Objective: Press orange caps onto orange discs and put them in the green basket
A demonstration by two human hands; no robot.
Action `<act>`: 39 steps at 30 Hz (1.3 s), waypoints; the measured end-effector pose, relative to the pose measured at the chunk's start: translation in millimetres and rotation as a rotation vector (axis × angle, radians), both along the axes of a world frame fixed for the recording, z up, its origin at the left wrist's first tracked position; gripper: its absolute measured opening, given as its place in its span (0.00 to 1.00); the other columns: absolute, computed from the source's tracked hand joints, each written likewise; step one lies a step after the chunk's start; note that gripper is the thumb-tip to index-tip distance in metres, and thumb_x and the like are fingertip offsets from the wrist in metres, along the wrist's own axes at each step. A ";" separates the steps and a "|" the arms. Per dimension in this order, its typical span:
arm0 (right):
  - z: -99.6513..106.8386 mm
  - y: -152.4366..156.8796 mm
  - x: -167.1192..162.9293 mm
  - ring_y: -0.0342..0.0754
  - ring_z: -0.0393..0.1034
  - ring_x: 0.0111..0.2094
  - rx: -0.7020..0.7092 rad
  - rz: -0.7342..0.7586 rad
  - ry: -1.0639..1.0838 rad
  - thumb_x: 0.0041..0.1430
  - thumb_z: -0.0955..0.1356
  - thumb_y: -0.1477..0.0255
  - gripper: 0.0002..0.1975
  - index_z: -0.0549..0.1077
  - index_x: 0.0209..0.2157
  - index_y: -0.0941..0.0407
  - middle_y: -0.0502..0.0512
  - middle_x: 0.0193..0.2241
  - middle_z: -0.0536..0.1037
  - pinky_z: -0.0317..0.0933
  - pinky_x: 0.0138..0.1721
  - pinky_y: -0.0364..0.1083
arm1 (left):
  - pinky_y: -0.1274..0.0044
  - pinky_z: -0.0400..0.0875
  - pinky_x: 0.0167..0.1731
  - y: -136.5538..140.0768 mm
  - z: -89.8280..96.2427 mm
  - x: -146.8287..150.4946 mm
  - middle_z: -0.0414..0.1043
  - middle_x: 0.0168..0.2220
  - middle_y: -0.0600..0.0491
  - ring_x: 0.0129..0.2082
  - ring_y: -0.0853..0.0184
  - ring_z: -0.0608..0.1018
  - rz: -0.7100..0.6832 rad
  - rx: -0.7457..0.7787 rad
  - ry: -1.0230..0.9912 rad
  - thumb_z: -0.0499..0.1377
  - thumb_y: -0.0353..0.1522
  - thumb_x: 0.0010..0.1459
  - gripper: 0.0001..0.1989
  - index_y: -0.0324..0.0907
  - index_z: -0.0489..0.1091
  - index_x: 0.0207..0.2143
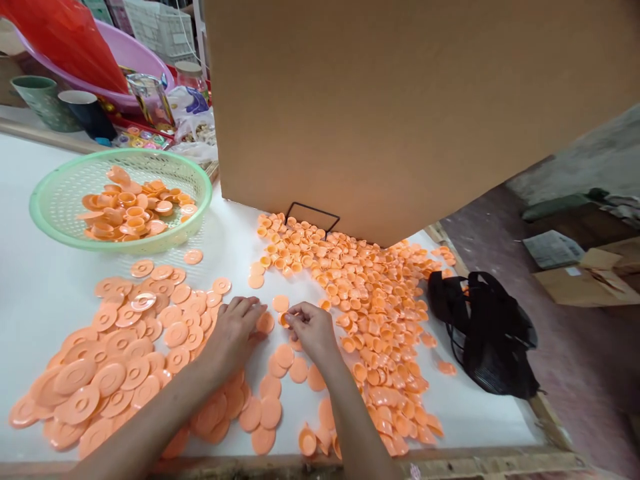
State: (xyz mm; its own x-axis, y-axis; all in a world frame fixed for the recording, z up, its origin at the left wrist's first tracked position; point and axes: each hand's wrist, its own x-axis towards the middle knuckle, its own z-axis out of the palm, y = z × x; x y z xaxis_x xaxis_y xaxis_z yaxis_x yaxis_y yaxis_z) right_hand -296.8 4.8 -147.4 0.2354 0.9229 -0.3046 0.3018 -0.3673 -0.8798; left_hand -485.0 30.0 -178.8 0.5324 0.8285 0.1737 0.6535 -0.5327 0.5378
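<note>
Small orange plastic toy cups and saucers cover much of the white table. My left hand (237, 330) is over the right edge of the saucer pile (107, 377), its finger and thumb closed at the edge of an orange saucer (265, 323). Just to its right, my right hand (315, 330) pinches a small orange toy cup (284, 320); its fingers partly cover the cup. A single saucer (281, 303) lies between and beyond the hands. Right of my right hand spreads a large heap of toy cups (380, 313).
A green mesh basket (47, 220) at the left holds orange cups and saucers. Behind the heap stands a big cardboard box (375, 113), with a black wire stand (315, 210) before it. A black bag (493, 333) rests by the table's right edge. Mugs (45, 103) stand back left.
</note>
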 end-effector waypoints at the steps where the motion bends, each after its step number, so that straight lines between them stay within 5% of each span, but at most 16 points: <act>1: -1.6 -0.3 -1.8 0.42 0.65 0.16 -0.006 -0.012 0.007 0.50 0.67 0.70 0.05 0.74 0.26 0.56 0.46 0.17 0.71 0.61 0.21 0.40 | 0.67 0.61 0.42 0.3 -1.1 -0.1 0.70 0.50 0.47 0.48 0.58 0.69 0.015 -0.016 -0.004 0.60 0.28 0.56 0.16 0.44 0.70 0.48; 6: -12.0 4.0 -19.2 0.42 0.64 0.16 0.005 0.031 -0.055 0.49 0.66 0.73 0.04 0.72 0.23 0.56 0.45 0.15 0.70 0.58 0.20 0.40 | 0.70 0.63 0.37 0.6 -5.6 0.3 0.70 0.37 0.49 0.38 0.62 0.69 0.050 -0.102 -0.045 0.59 0.30 0.57 0.05 0.42 0.74 0.36; 11: -16.9 7.6 -36.3 0.43 0.66 0.21 0.063 0.118 -0.325 0.48 0.64 0.79 0.07 0.70 0.21 0.55 0.47 0.17 0.72 0.56 0.24 0.40 | 0.71 0.64 0.36 1.5 0.1 -0.2 0.71 0.33 0.49 0.36 0.63 0.71 0.022 -0.162 -0.092 0.55 0.30 0.60 0.09 0.42 0.75 0.32; 15: -14.4 8.9 -37.3 0.44 0.67 0.23 0.070 0.180 -0.432 0.50 0.65 0.80 0.09 0.69 0.21 0.55 0.48 0.18 0.73 0.55 0.25 0.40 | 0.75 0.66 0.34 12.5 11.5 0.9 0.74 0.32 0.50 0.32 0.66 0.74 0.092 -0.457 -0.183 0.55 0.29 0.55 0.11 0.41 0.76 0.37; 18: -10.7 9.5 -37.0 0.45 0.68 0.25 0.064 0.208 -0.464 0.52 0.65 0.81 0.09 0.69 0.22 0.55 0.49 0.20 0.74 0.55 0.26 0.41 | 0.78 0.64 0.27 19.7 16.4 9.4 0.74 0.25 0.54 0.27 0.68 0.74 0.253 -0.664 -0.241 0.57 0.29 0.49 0.08 0.40 0.75 0.31; 25: 1.5 9.1 -52.6 0.49 0.72 0.30 -0.033 0.307 -0.735 0.59 0.64 0.80 0.08 0.72 0.29 0.58 0.58 0.27 0.77 0.57 0.30 0.43 | 0.81 0.59 0.16 11.8 12.3 17.9 0.64 0.15 0.60 0.13 0.73 0.69 0.314 -0.783 -0.387 0.54 0.30 0.51 0.06 0.41 0.64 0.22; 28: 1.2 8.5 -58.2 0.51 0.73 0.33 -0.017 0.274 -0.761 0.60 0.64 0.80 0.07 0.73 0.31 0.59 0.59 0.29 0.78 0.59 0.32 0.44 | 0.82 0.61 0.17 3.6 10.1 20.5 0.64 0.14 0.60 0.14 0.72 0.71 0.304 -0.732 -0.422 0.54 0.30 0.52 0.06 0.41 0.65 0.23; 33: -5.3 7.3 -23.8 0.47 0.71 0.26 0.017 0.253 -0.372 0.58 0.64 0.78 0.09 0.77 0.34 0.57 0.52 0.25 0.77 0.62 0.29 0.43 | 0.83 0.60 0.12 14.0 30.1 6.0 0.63 0.12 0.61 0.11 0.72 0.69 0.363 -0.678 -0.372 0.52 0.29 0.51 0.07 0.40 0.68 0.24; 35: -5.6 4.2 7.3 0.48 0.72 0.30 0.107 0.141 -0.408 0.59 0.62 0.79 0.13 0.78 0.40 0.56 0.53 0.30 0.78 0.65 0.32 0.45 | 0.83 0.65 0.15 37.7 57.1 -28.1 0.66 0.14 0.61 0.14 0.72 0.72 0.502 -0.517 -0.442 0.54 0.31 0.52 0.07 0.40 0.71 0.27; 39: -6.1 -4.7 64.9 0.54 0.69 0.44 0.222 0.002 -0.808 0.54 0.60 0.84 0.21 0.78 0.43 0.58 0.60 0.40 0.74 0.64 0.45 0.49 | 0.82 0.69 0.20 108.2 119.6 -129.2 0.71 0.22 0.58 0.19 0.73 0.74 0.960 0.051 -0.490 0.60 0.33 0.49 0.13 0.38 0.75 0.38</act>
